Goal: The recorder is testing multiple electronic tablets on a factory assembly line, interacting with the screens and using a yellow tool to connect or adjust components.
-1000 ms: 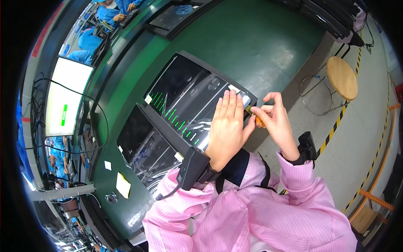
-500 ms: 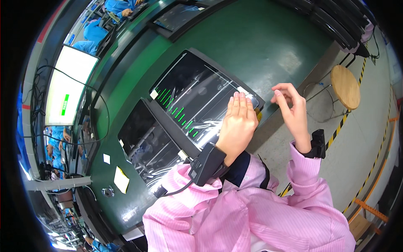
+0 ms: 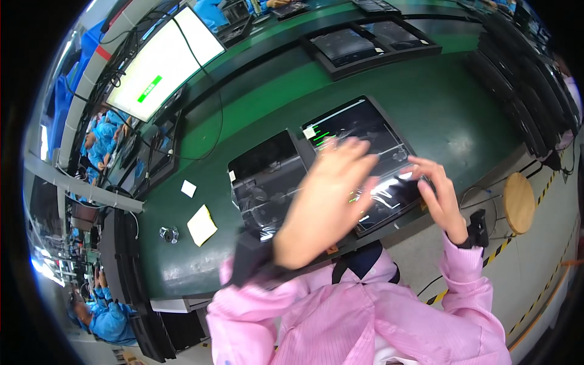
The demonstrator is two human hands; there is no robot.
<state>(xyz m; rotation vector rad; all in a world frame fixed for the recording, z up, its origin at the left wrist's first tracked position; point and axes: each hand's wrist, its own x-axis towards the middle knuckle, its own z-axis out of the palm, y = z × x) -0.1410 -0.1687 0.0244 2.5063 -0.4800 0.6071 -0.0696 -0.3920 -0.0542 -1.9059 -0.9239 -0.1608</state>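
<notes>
Two dark flat screens in a black tray lie side by side on the green table. The right screen [image 3: 382, 143] is lit with short green bars, has clear glossy film over it and a pale sticker [image 3: 309, 132] at a corner. Over this screen is my left hand [image 3: 331, 198], smeared by motion, its fingers stretched out and holding nothing. My right hand [image 3: 443, 198] is at the tray's right edge, thumb and fingers apart; whether the fingertips touch the edge I cannot tell. The left screen [image 3: 272, 152] is dark, partly hidden by my left wrist.
A monitor [image 3: 167, 64] with a green label glows at the far left. Yellow paper [image 3: 202, 225], a white slip [image 3: 188, 188] and a small metallic round item [image 3: 169, 235] lie left. Another tray of screens [image 3: 371, 45] sits behind. Black trays [image 3: 511, 91] are stacked right, beyond a stool [image 3: 519, 202].
The view has swung, so the table sits differently in it. My left hand has lifted and moved from the right screen's near corner toward its middle; my right hand is nearer the tray's edge.
</notes>
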